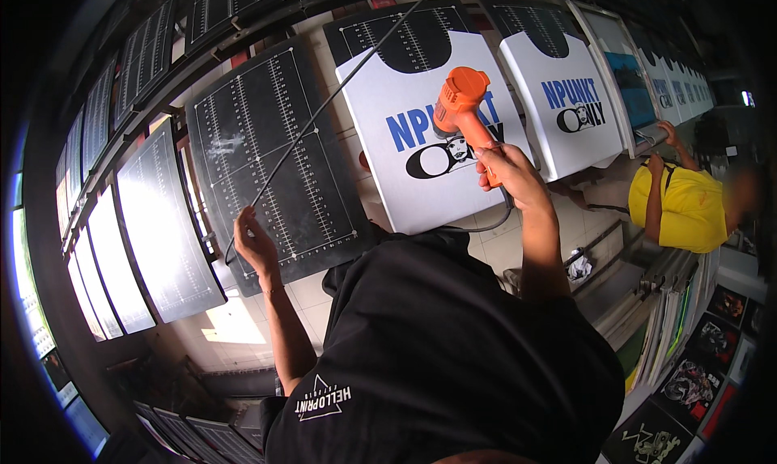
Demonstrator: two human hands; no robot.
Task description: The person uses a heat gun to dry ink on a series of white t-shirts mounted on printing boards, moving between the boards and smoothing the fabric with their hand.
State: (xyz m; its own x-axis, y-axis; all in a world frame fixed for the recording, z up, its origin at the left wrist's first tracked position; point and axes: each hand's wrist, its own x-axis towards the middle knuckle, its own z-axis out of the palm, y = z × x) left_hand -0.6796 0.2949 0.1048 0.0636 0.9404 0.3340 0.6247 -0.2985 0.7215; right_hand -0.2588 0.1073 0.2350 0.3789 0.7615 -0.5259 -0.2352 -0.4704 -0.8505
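My right hand point(518, 176) is wrapped round the handle of an orange heat gun point(464, 100). The gun is over a white T-shirt point(421, 193) with a blue and black print, its nozzle near the middle of the print. The shirt is stretched on a black board. A thin black cord point(348, 79) slants down from the top of the view, and my left hand point(256, 244) has its fingers closed on it. That hand is above the lower left part of a bare black board point(235, 180) marked with white ruler lines.
Right of the gun lies another printed white shirt point(558, 132) on its board, then a framed screen point(631, 83). Farther right, a person in a yellow top point(688, 209) has a hand by that frame. More boards point(166, 229) stand at the left, and stacked frames point(660, 326) at the lower right.
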